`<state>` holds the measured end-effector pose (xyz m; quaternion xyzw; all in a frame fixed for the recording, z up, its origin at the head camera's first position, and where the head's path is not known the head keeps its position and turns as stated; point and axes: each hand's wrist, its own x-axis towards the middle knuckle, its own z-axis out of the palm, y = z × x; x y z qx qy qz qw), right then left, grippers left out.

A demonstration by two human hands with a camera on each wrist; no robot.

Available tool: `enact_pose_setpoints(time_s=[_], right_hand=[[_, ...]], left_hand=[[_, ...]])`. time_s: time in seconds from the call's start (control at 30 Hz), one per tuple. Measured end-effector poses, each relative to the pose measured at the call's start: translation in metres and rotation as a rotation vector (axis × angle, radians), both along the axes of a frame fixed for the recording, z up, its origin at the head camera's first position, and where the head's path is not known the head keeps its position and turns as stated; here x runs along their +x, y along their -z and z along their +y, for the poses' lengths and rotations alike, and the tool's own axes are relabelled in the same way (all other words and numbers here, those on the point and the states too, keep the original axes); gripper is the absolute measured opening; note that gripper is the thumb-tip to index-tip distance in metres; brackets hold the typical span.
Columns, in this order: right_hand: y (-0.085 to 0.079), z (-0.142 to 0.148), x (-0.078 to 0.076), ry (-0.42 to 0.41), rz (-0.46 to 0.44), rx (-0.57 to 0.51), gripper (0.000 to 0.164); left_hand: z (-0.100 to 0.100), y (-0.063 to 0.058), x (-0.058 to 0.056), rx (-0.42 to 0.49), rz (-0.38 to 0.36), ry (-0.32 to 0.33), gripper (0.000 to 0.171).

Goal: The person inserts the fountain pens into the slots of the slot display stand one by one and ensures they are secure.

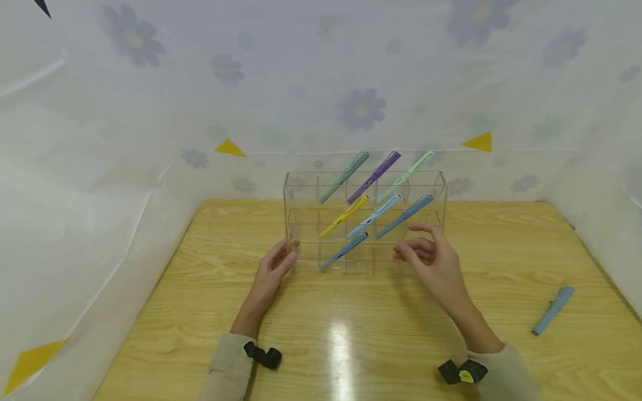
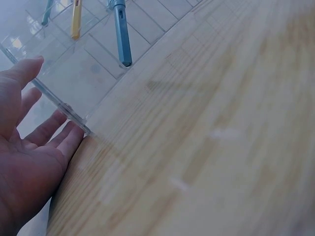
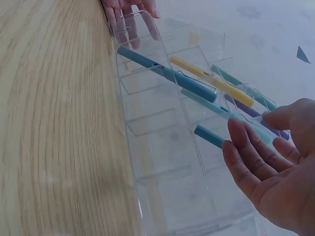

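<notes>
A clear acrylic pen rack [image 1: 302,185] stands on the table, with several pens leaning in its compartments. Its top row has a sage green pen [image 1: 345,177], a purple pen [image 1: 373,177] and a mint pen [image 1: 406,176]. Below them lean a yellow pen [image 1: 344,216], a light blue pen [image 1: 374,216] and a blue pen [image 1: 404,216]; another blue pen [image 1: 344,251] sits in the bottom row. My left hand [image 1: 266,277] grips the rack's left side, thumb at the front. Nothing is held in my right hand [image 1: 438,270], its fingers loosely bent before the rack's lower right part.
A grey-blue pen [image 1: 553,311] lies on the wooden table [image 1: 501,245] to the right of my right hand. Behind the table hangs a flowered white sheet [image 1: 301,83] with yellow triangles on it. Both wrists wear small black devices [image 1: 271,358].
</notes>
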<state>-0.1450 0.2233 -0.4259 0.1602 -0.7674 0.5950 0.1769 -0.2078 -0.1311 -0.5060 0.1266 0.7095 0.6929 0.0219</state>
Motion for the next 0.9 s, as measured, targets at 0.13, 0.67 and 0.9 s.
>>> enact_pose_setpoints(time_s=[0.13,0.67,0.9], right_hand=[[-0.006,0.023,0.014,0.042,0.01,0.036,0.039],[0.005,0.13,0.052,0.489,-0.045,0.103,0.037],[0.005,0.178,0.067,0.802,-0.123,0.082,0.038]], left_hand=[[-0.001,0.001,0.0,-0.007,0.003,-0.005,0.054],[0.001,0.003,0.001,0.004,-0.013,-0.011,0.052],[0.003,0.001,-0.002,0.013,0.001,0.001,0.051]])
